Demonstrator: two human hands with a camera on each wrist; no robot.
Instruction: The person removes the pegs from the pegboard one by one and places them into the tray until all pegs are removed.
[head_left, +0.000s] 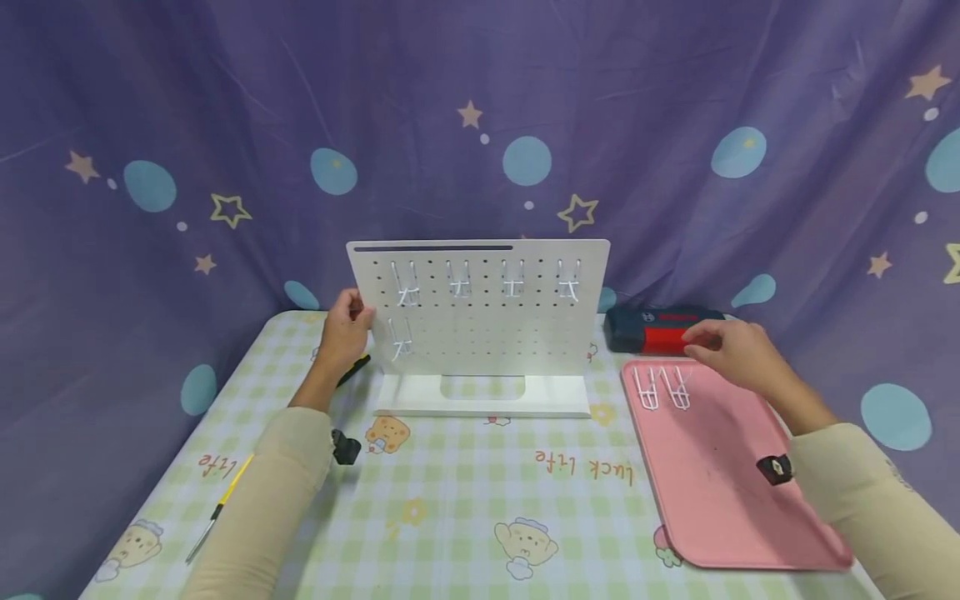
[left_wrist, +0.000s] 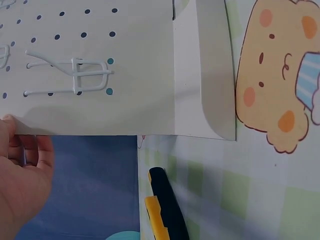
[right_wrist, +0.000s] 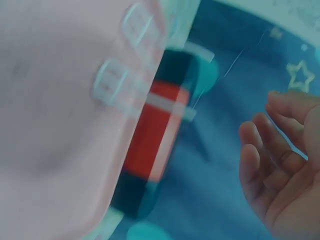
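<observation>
A white pegboard (head_left: 487,333) stands upright on its flat base. My left hand (head_left: 345,329) grips its left edge, thumb at the front face and fingers curling behind. Several white wire hooks hang in a row near the top, and one more hook (left_wrist: 75,75) sits lower at the left side. My right hand (head_left: 731,350) hovers over the far end of the pink tray (head_left: 720,500), fingers loosely bent with nothing between them. Two white wire hooks (head_left: 662,388) lie at that end of the tray, close to the right hand.
Behind the tray lies a dark blue and red case (head_left: 663,331). A yellow and black handled tool (left_wrist: 167,205) rests left of the pegboard. Nearer, a tool with a yellow handle and metal shaft (head_left: 201,537) lies beside the left sleeve. A purple curtain (head_left: 420,75) hangs behind the checked tablecloth.
</observation>
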